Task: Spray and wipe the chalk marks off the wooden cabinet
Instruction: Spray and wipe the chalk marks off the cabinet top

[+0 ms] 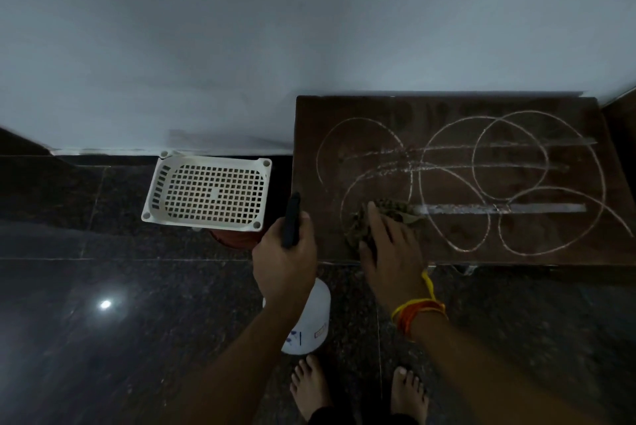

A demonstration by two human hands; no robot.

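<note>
A dark wooden cabinet top stands against the wall on the right, covered with looping white chalk marks and a few streaked lines. My right hand presses a crumpled dark cloth onto the cabinet's front left part, fingers straight. My left hand grips the black head of a white spray bottle, held just left of the cabinet's front corner above the floor.
A white perforated plastic basket sits on something reddish on the floor left of the cabinet, against the wall. The floor is dark polished stone. My bare feet stand in front of the cabinet.
</note>
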